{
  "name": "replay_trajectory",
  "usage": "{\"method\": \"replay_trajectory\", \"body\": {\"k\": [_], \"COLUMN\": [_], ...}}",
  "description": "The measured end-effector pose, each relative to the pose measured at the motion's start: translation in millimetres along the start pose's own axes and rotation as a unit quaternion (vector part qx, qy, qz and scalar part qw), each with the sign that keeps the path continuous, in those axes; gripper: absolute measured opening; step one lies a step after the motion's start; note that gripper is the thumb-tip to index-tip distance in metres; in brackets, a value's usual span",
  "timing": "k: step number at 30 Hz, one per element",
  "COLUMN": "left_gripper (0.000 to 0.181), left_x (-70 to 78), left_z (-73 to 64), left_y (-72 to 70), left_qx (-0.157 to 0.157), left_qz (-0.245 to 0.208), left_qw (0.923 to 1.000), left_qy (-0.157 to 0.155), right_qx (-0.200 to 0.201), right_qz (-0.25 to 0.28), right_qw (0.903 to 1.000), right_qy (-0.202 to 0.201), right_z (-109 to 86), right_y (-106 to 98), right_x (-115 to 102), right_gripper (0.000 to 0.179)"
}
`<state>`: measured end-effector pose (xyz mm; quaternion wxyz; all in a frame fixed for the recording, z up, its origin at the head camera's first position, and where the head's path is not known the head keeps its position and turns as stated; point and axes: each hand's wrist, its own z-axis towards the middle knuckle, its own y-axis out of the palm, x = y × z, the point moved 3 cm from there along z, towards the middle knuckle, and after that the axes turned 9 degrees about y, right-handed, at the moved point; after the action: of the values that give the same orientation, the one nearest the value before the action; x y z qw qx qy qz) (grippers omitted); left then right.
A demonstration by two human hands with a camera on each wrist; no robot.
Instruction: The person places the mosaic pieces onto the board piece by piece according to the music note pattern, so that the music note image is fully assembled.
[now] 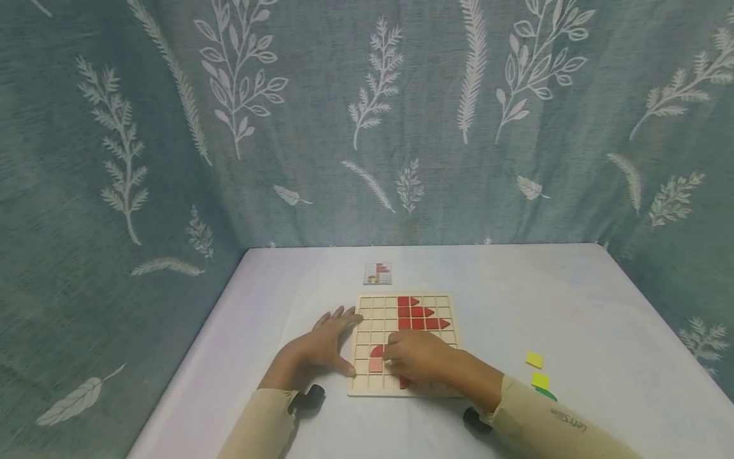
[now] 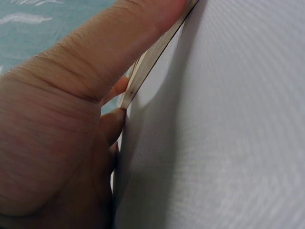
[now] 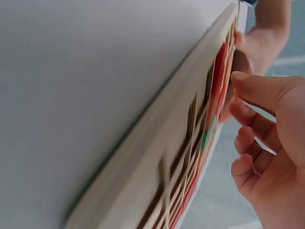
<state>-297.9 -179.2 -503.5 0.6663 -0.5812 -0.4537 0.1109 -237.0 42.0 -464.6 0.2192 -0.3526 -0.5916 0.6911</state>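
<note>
A square wooden grid board (image 1: 367, 325) lies on the table, with several red pieces (image 1: 417, 323) in rows at its upper right. My left hand (image 1: 323, 344) rests at the board's left side, fingers spread and thumb along the wooden edge (image 2: 143, 71). Over the lower middle of the board, my right hand (image 1: 418, 357) has its fingers bent, its thumb and index fingertips right at the pieces. Just left of those fingertips are a rounded red piece (image 1: 376, 351) and a pink square (image 1: 375, 365). I cannot tell whether the right fingertips pinch a piece.
Behind the board lies a small pattern card (image 1: 377, 274) with a coloured grid picture. To the right of the board are yellow squares (image 1: 534, 359) and a green piece (image 1: 546, 394), partly behind the right sleeve. Patterned curtain (image 1: 321, 191) hangs behind the white table (image 1: 516, 293).
</note>
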Motion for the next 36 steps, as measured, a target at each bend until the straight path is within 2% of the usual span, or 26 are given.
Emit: {"method": "replay_trajectory", "body": {"k": [4,10,16,21,29,36], "left_gripper": [0.123,0.123,0.123,0.123,0.122,0.122], "left_x": [0.5,-0.1,-1.2,-2.3,-2.7,-1.3], "left_z": [0.8,1.3,1.0,1.7,2.2,1.6], "left_y": [1.1,2.3,3.0,2.6,3.5,3.4], "left_qx": [0.004,0.006,0.006,0.005,0.009,0.011], "left_qz": [0.002,0.001,-0.002,0.002,0.007,0.001], "left_qw": [0.9999,0.9999,0.9999,1.0000,0.9999,0.9999], "left_qy": [-0.014,-0.015,-0.012,-0.004,-0.005,-0.005], "right_qx": [0.006,0.034,0.048,0.036,0.025,-0.004], "right_qz": [0.003,-0.015,-0.026,-0.037,-0.021,0.007], "right_qw": [0.9996,0.9977,0.9904,0.9799,0.9773,0.9707], "right_qy": [0.029,0.057,0.127,0.193,0.209,0.240], "right_z": [-19.8,-57.0,-94.9,-126.3,-169.8,-187.2], "right_y": [-9.0,-23.3,-38.4,-48.8,-52.8,-47.2], "right_x": [18.9,52.8,84.1,103.8,131.7,152.6], "right_gripper": [0.009,0.016,0.018,0.020,0.021,0.024]}}
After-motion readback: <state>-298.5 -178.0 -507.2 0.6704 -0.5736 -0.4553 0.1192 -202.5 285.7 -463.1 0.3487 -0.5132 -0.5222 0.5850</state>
